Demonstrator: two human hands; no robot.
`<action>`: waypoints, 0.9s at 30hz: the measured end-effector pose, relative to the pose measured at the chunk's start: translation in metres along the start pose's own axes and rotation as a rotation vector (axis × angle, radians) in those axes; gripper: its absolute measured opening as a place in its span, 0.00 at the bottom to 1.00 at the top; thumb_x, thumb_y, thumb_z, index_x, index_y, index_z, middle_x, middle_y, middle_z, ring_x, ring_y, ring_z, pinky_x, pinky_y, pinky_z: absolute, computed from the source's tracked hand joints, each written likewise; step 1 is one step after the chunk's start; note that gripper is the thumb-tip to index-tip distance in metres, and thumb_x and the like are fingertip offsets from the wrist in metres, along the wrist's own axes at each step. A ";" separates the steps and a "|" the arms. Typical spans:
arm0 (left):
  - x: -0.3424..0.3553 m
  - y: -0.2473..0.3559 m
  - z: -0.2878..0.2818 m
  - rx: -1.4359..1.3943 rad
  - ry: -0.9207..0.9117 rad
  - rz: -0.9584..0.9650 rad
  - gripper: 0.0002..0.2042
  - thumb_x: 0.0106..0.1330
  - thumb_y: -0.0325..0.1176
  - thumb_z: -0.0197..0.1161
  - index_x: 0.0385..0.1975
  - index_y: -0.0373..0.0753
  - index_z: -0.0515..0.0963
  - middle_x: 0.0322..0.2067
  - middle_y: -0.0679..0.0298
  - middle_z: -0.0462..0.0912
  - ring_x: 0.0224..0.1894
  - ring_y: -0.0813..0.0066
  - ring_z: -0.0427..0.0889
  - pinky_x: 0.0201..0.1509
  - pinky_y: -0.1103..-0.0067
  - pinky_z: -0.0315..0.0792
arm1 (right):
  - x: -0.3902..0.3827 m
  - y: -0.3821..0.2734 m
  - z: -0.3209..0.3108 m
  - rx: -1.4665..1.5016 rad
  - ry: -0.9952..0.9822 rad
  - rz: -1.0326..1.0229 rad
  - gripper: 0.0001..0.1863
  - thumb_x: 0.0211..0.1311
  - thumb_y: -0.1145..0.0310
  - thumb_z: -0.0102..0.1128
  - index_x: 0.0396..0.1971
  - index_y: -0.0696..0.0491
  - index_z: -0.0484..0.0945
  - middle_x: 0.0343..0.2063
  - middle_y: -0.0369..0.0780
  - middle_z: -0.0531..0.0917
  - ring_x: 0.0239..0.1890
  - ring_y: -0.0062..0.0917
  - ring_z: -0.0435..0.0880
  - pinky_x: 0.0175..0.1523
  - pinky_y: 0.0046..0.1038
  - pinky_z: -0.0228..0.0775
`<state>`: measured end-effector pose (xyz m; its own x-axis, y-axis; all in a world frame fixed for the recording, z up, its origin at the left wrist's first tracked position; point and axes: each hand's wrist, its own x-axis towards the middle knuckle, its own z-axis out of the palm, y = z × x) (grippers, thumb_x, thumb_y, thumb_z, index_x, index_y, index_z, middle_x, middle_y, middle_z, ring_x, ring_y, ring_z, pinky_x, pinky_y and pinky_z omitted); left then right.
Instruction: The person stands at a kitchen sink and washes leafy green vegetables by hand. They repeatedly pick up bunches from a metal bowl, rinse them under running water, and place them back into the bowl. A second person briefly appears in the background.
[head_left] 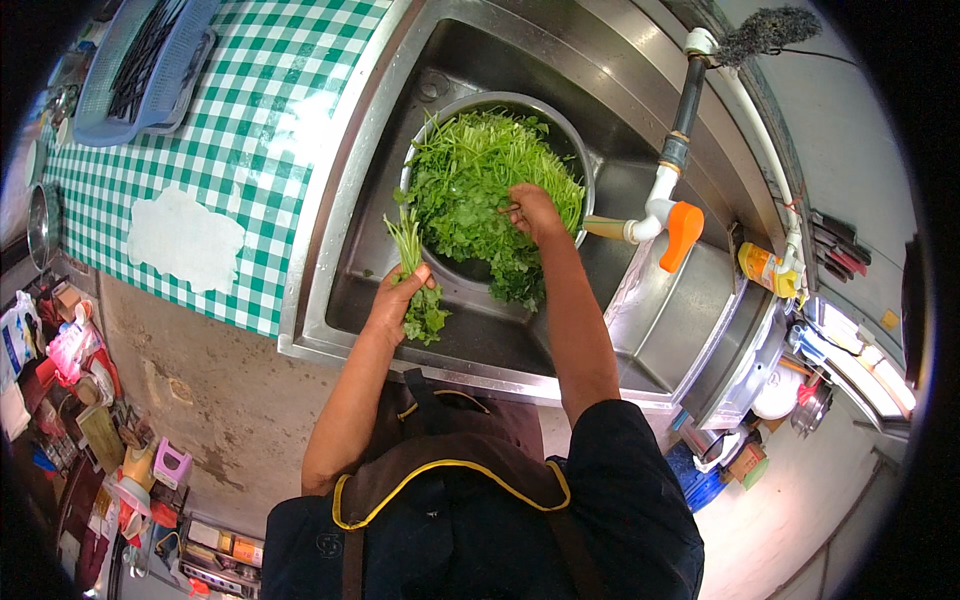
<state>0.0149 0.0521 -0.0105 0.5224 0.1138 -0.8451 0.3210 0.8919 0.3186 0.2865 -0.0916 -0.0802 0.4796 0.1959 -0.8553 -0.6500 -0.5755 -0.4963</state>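
A large round metal bowl (409,160) heaped with leafy green herbs (480,170), which look like coriander, sits in the steel sink. My left hand (402,290) is closed around a small bunch of the same herbs (428,312), just left of the bowl near the sink's front. Pale stems stick up above that fist, and the leaves hang below it. Over the right half of the heap, my right hand (533,213) has its fingers curled and pinched into the greens. The tips are partly hidden, and how much they grip is unclear.
A white tap pipe with an orange handle (683,236) reaches over the sink (335,290) at right. On the left, a green checked cloth (270,180) covers the counter, bearing a blue basket (90,130) of dark sticks. A yellow bottle (765,268) stands farther right.
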 end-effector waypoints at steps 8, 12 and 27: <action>0.004 -0.004 -0.007 -0.061 -0.016 -0.020 0.10 0.63 0.37 0.68 0.39 0.42 0.77 0.29 0.66 0.79 0.32 0.74 0.78 0.33 0.73 0.77 | -0.039 -0.023 0.039 -0.857 0.608 -0.791 0.12 0.55 0.60 0.62 0.35 0.52 0.79 0.31 0.47 0.82 0.34 0.46 0.81 0.39 0.46 0.74; -0.003 0.003 0.001 -0.016 0.028 -0.023 0.10 0.63 0.37 0.68 0.39 0.41 0.77 0.29 0.66 0.79 0.32 0.74 0.78 0.33 0.74 0.77 | -0.052 -0.034 0.092 -0.955 0.566 -0.798 0.13 0.53 0.62 0.64 0.34 0.54 0.78 0.34 0.47 0.82 0.38 0.46 0.82 0.42 0.46 0.74; -0.002 -0.002 -0.006 -0.055 -0.018 -0.022 0.11 0.63 0.38 0.68 0.40 0.42 0.77 0.29 0.66 0.80 0.33 0.75 0.78 0.35 0.73 0.76 | -0.015 -0.028 0.034 0.025 -0.114 -0.163 0.15 0.58 0.73 0.58 0.46 0.54 0.79 0.35 0.36 0.86 0.19 0.12 0.64 0.23 0.18 0.54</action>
<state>0.0084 0.0523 -0.0121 0.5304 0.0865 -0.8433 0.2888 0.9168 0.2757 0.2774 -0.0510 -0.0581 0.5108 0.3747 -0.7738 -0.5839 -0.5095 -0.6321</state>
